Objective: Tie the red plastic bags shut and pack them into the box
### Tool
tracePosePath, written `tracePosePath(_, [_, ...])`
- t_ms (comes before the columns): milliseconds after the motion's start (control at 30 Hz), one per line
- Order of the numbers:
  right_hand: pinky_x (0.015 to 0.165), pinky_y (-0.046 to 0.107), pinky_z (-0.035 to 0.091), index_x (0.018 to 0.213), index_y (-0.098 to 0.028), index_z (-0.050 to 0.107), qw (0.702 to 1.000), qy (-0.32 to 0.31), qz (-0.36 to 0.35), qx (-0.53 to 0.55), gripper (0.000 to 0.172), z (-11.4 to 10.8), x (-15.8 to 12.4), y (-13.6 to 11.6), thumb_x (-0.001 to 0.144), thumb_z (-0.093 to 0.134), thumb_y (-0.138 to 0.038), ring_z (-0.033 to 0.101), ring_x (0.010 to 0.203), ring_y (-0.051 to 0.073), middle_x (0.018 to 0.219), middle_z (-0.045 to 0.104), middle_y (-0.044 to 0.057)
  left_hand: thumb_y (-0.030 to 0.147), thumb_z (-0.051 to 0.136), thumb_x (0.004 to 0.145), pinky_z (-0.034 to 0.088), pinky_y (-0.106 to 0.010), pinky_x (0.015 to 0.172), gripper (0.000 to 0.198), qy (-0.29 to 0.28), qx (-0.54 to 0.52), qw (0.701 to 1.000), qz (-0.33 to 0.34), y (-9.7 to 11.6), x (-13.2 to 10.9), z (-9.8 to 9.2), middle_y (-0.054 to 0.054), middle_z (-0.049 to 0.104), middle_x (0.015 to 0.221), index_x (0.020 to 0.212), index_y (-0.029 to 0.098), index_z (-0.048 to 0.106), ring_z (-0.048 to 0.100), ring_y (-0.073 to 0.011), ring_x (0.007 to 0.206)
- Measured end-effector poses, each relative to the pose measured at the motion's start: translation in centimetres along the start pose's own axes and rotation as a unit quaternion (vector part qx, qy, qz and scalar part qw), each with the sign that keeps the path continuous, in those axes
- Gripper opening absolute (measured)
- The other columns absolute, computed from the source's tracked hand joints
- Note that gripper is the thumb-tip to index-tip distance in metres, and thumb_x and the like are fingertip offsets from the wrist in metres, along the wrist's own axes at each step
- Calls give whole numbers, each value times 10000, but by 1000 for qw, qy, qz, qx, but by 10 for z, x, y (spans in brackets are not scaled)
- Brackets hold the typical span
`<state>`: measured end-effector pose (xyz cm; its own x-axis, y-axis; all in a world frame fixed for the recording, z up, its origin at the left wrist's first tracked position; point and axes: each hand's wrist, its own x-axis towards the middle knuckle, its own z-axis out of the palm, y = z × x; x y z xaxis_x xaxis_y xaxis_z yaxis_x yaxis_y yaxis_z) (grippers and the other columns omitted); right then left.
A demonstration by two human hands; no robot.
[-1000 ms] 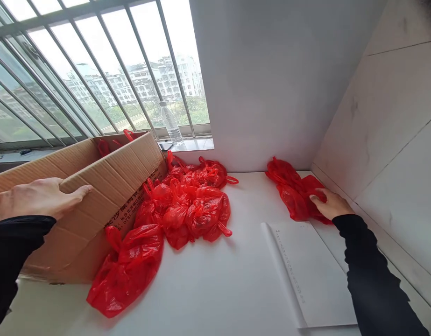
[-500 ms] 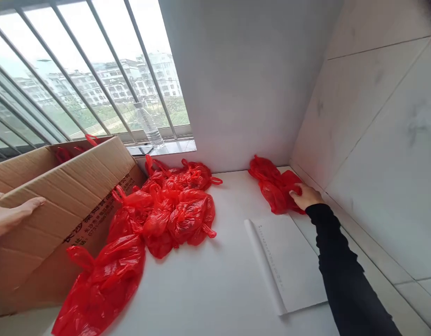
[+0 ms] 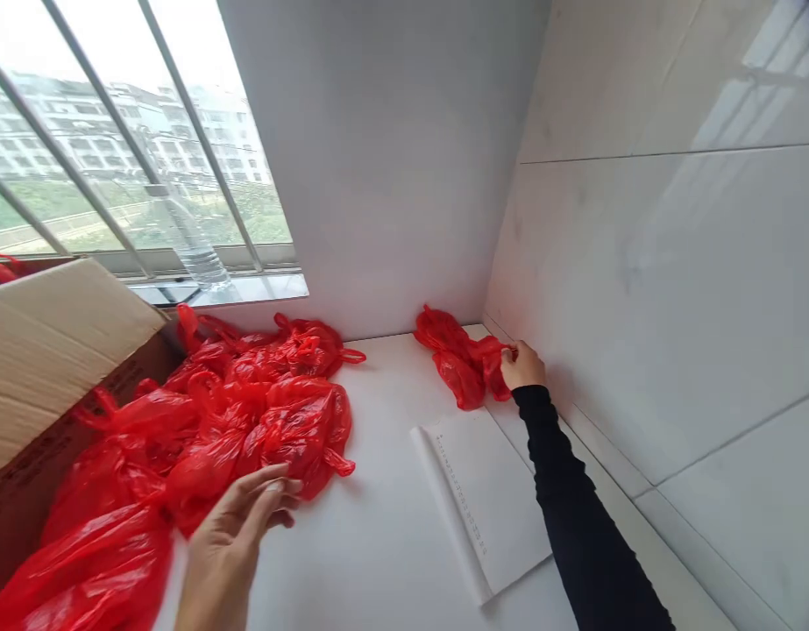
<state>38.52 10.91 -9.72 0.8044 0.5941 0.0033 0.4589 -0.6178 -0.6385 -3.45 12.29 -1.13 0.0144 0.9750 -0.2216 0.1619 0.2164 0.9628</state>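
Observation:
My right hand (image 3: 525,365) is closed on the edge of a crumpled red plastic bag (image 3: 457,358) in the far right corner of the white surface. Over the front of a pile of knotted red plastic bags (image 3: 246,421) hovers my left hand (image 3: 246,526), fingers apart and slightly curled, holding nothing. Whether its fingertips touch the nearest bag cannot be told. Just below the right-hand bag lies an open notebook (image 3: 486,499) with blank-looking pages, partly behind my right sleeve.
A cardboard box (image 3: 62,342) with more red bags inside stands at the left. On the window sill is a clear plastic bottle (image 3: 197,245), behind it metal window bars (image 3: 207,131). A tiled wall (image 3: 673,289) bounds the right side.
My left hand has let go of the cardboard box and moved right, in front of the bag pile. My right hand stays at the red bag in the corner. The view has turned right.

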Motion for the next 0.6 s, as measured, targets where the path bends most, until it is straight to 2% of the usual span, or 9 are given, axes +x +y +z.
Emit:
tracePosePath(67, [894,411,492,1100,-139,668,999,32,-3,20,338,-11,-11,-7,868,448,-249,665,1000,302,1075,718,167,412,793,700,525,-306,560,311,-59,-99,993,-40,-22,-11,20,-49,682,803,934,243,677,620,-195,688])
tracePosePath(133, [878,439,494,1098,-139,661,997,61,-7,46,344,-18,-17,-13,857,466,-286,658,979,327,1046,711,182,371,753,751,503,-284,507,288,-136,-221,960,-102,-39,-13,39,-40,649,794,977,225,649,602,-179,672])
tracePosePath(200, [861,394,505,1072,-167,666,993,68,-34,86,318,-23,-19,-19,859,476,-307,662,941,299,1010,717,163,414,667,824,537,-322,523,319,-159,-252,946,-129,-49,-12,49,-65,642,820,1053,194,628,623,-206,713])
tracePosePath(300, [811,341,516,1004,-183,679,979,88,-83,164,264,-31,-31,-39,836,519,-310,661,864,257,946,721,128,470,529,910,582,-394,612,422,-221,-275,915,-195,-54,-14,50,-130,655,951,1179,150,586,655,-266,874])
tracePosePath(400, [795,357,524,989,-171,667,959,89,-123,239,261,-40,-68,-71,835,548,-345,651,822,241,914,707,106,516,450,938,587,-449,715,522,-291,-298,874,-249,-52,-16,47,-186,635,1140,1297,145,527,642,-318,1033])
tracePosePath(467, [814,366,526,1023,-188,642,942,53,-165,287,252,-41,-108,-95,882,524,-361,651,862,232,973,696,95,522,440,940,571,-492,789,548,-319,-308,854,-271,-51,-15,48,-192,604,1243,1359,172,488,618,-338,1108])
tracePosePath(500, [824,368,527,1023,-211,635,932,14,-191,309,222,-38,-130,-106,909,507,-352,652,890,229,1004,695,84,525,446,936,562,-510,810,548,-330,-312,844,-284,-50,-14,50,-183,604,1256,1367,188,488,617,-340,1115])
tracePosePath(567, [845,376,523,1037,-262,635,897,-105,-270,334,177,-29,-173,-122,939,495,-308,647,938,224,1040,695,54,518,487,914,563,-512,789,503,-327,-325,839,-290,-49,-13,53,-161,651,1168,1287,190,566,649,-333,1037])
tracePosePath(600, [841,376,526,1045,-289,646,863,-186,-331,333,173,-24,-192,-125,937,510,-286,648,920,218,1013,704,34,504,519,896,566,-497,778,449,-312,-334,845,-278,-48,-13,54,-144,678,1091,1196,186,625,665,-322,982])
